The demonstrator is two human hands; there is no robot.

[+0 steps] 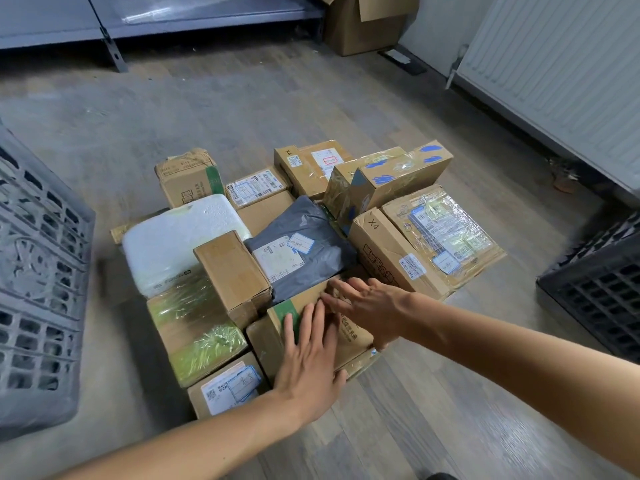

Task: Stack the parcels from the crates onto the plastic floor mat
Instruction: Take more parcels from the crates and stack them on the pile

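Both hands lie flat, fingers straight, on a taped cardboard box (346, 336): left hand (308, 365) near, right hand (369, 304) beyond. Behind sit a grey plastic mailer (301, 244) and a white foam box (173, 237).

Dim, flat indoor light; wide-angle bowing at edges; slight motion blur.

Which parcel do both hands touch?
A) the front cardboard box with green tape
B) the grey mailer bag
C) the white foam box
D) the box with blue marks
A: the left hand and the right hand lie with straight fingers on the cardboard box with green tape.
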